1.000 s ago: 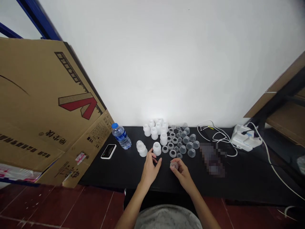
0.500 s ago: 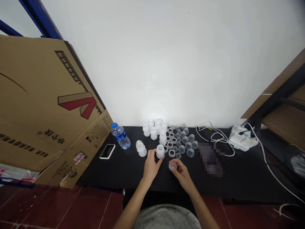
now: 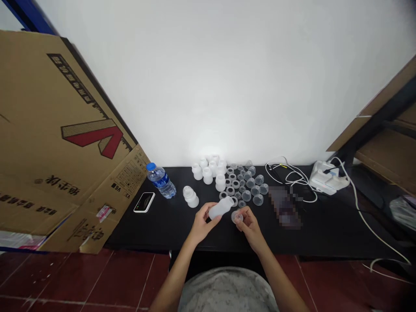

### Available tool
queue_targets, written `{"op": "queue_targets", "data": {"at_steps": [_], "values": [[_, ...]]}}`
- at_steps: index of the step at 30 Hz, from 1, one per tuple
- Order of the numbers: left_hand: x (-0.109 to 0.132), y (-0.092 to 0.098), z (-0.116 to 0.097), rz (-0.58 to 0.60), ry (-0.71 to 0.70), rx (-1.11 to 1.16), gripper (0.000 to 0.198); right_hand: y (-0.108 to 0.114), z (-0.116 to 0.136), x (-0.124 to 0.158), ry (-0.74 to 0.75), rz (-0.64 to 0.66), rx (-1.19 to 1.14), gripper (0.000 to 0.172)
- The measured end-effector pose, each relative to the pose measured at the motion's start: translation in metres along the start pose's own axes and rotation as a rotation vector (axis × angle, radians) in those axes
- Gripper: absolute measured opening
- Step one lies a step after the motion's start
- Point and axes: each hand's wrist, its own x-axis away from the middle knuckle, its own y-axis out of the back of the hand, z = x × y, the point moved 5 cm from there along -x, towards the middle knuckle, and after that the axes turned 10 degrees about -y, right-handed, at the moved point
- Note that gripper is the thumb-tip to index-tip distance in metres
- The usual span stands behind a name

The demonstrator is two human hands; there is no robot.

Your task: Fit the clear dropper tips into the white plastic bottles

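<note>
I have two bare hands on my feed. The left hand (image 3: 202,224) curls closed around one frosted white plastic bottle (image 3: 222,208), which lies tilted; the right hand (image 3: 249,226) pinches one small clear plastic cup (image 3: 238,217) in its fingertips, just beside the bottle's end. Left of the left hand stand one stacked frosted bottle (image 3: 190,197), a phone (image 3: 144,202) and one ribbed water bottle (image 3: 160,182). Ahead, on the black table (image 3: 156,229), roughly seven frosted bottles (image 3: 208,175), clear domed cups (image 3: 251,183) and clear rings (image 3: 230,190) sit too bunched to count exactly.
</note>
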Motion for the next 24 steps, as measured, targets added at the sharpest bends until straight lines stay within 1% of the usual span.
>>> {"op": "queue_targets", "data": {"at_steps": [3, 5, 11, 15, 19, 22, 24], "values": [[0.000, 0.004, 0.006, -0.078, 0.036, 0.101, 0.051, 0.003, -0.003, -0.001, 0.010, -0.028, -0.058, 0.034], [0.000, 0.006, 0.010, -0.120, 0.045, 0.144, 0.051, 0.003, -0.004, -0.001, -0.007, -0.048, -0.091, 0.034], [-0.001, 0.006, 0.019, -0.176, 0.027, 0.207, 0.049, 0.000, -0.003, 0.000, -0.075, -0.047, -0.106, 0.041], [-0.002, 0.010, 0.016, -0.205, -0.002, 0.225, 0.049, 0.002, -0.008, -0.002, -0.076, -0.095, -0.083, 0.042], [-0.002, 0.012, 0.009, -0.173, -0.028, 0.213, 0.046, 0.005, -0.013, -0.004, -0.055, -0.148, -0.037, 0.041], [-0.001, 0.010, 0.007, -0.129, -0.043, 0.197, 0.045, 0.005, -0.008, -0.002, -0.008, -0.173, 0.014, 0.037], [0.000, 0.010, 0.007, -0.121, -0.049, 0.184, 0.045, 0.006, -0.003, -0.001, 0.036, -0.190, 0.053, 0.036]]}}
